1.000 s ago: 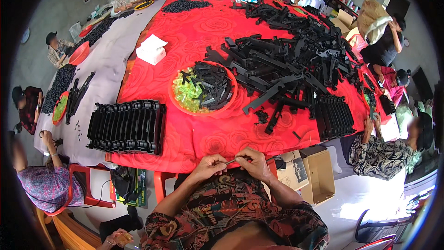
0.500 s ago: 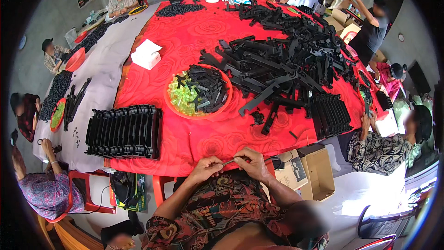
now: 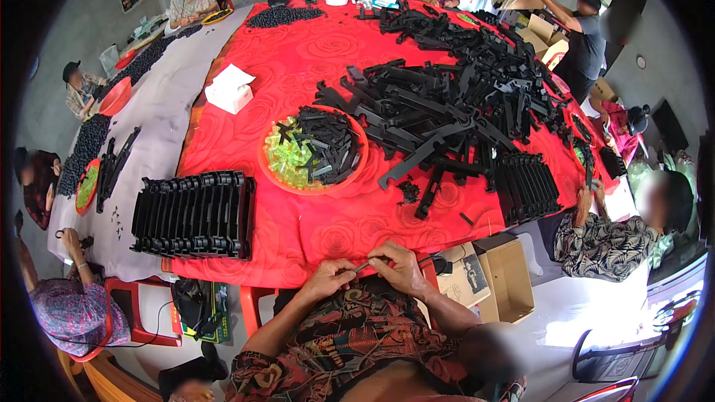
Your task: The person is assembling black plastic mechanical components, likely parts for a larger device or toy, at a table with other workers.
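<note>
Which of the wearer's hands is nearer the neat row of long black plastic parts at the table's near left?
Left. The left hand is right of the row and lower in view; the right hand is farther right, past the left one.

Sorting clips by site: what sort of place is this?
Probably a small hand-assembly workshop: black plastic parts heaped on a red tablecloth, a bowl of yellow-green and black pieces, and people seated around.
</note>
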{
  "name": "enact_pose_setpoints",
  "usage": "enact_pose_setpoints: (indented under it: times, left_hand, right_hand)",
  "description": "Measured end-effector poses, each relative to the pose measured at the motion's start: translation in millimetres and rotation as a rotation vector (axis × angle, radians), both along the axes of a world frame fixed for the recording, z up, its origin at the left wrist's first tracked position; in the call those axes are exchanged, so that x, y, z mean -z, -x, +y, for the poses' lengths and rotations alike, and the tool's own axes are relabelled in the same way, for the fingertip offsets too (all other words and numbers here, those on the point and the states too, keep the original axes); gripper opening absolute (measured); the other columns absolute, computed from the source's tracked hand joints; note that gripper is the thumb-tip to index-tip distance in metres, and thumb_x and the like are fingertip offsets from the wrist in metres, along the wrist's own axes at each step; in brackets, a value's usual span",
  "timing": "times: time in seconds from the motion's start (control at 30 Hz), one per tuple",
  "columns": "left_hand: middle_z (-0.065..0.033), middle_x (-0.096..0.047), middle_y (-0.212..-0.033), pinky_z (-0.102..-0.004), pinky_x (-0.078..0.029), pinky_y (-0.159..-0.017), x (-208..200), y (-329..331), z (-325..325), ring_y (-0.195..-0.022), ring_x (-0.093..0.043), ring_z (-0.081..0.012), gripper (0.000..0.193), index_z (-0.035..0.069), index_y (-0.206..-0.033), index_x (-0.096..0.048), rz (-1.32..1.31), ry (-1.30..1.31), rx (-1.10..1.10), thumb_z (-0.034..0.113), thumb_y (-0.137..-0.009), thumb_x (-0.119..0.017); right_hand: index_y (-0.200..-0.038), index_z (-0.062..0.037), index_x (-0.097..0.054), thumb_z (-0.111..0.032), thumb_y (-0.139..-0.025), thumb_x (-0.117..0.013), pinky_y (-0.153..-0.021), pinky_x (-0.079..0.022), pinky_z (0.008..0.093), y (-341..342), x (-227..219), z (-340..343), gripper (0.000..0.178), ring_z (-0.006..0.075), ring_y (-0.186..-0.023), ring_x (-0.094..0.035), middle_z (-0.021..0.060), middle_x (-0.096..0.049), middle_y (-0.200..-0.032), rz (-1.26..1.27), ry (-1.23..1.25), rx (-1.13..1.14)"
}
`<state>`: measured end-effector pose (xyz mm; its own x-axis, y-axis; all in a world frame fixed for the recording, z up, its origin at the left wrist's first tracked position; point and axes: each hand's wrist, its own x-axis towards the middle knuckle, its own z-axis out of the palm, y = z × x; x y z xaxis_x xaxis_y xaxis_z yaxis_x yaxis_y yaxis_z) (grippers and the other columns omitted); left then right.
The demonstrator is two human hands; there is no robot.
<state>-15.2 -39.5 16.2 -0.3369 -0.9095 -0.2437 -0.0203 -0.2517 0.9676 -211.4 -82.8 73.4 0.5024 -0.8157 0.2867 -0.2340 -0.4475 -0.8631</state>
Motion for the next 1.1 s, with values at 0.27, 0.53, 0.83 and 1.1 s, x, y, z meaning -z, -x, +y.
enact_pose_setpoints:
  times: [0.27,0.53,0.83,1.1]
  left_hand:
    - [-0.0030,-0.059,-0.071,-0.0240,-0.043,-0.055,14.3,4.5,1.1,-0.059,-0.052,-0.0090,0.016,0.000,-0.088,-0.059,-0.047,0.059,-0.015,0.013,-0.082,-0.053]
    - [-0.0037,-0.058,-0.067,-0.0257,-0.042,-0.057,18.8,5.2,0.5,-0.062,-0.052,-0.0096,0.015,0.000,-0.086,-0.060,-0.151,0.125,-0.008,0.012,-0.080,-0.056]
    - [-0.0027,-0.062,-0.074,-0.0233,-0.043,-0.062,23.3,3.8,0.0,-0.067,-0.053,-0.0084,0.015,-0.001,-0.088,-0.061,-0.191,0.187,0.022,0.011,-0.082,-0.056]
    - [-0.0013,-0.060,-0.074,-0.0231,-0.043,-0.062,15.0,4.8,0.0,-0.069,-0.052,-0.0075,0.014,-0.002,-0.088,-0.061,-0.171,0.132,-0.002,0.010,-0.082,-0.057]
  right_hand:
    - [-0.088,-0.0017,-0.058,-0.006,-0.078,-0.059,-0.053,-0.040,0.0289,-2.7,0.3,2.2,0.011,0.0204,-0.063,-0.052,0.0104,-0.052,-0.071,0.030,0.039,0.005]
    - [-0.089,-0.0003,-0.057,-0.003,-0.077,-0.059,-0.054,-0.041,0.0288,-4.5,-0.5,2.4,0.012,0.0210,-0.062,-0.053,0.0109,-0.052,-0.071,0.030,0.087,-0.008]
    - [-0.089,-0.0008,-0.057,-0.003,-0.077,-0.059,-0.053,-0.042,0.0283,-6.0,-0.4,3.9,0.012,0.0205,-0.061,-0.053,0.0106,-0.053,-0.072,0.054,0.093,-0.006]
    - [-0.090,-0.0011,-0.056,-0.004,-0.078,-0.058,-0.053,-0.042,0.0289,-6.4,1.8,3.1,0.012,0.0216,-0.063,-0.054,0.0108,-0.053,-0.072,0.044,0.103,-0.021]
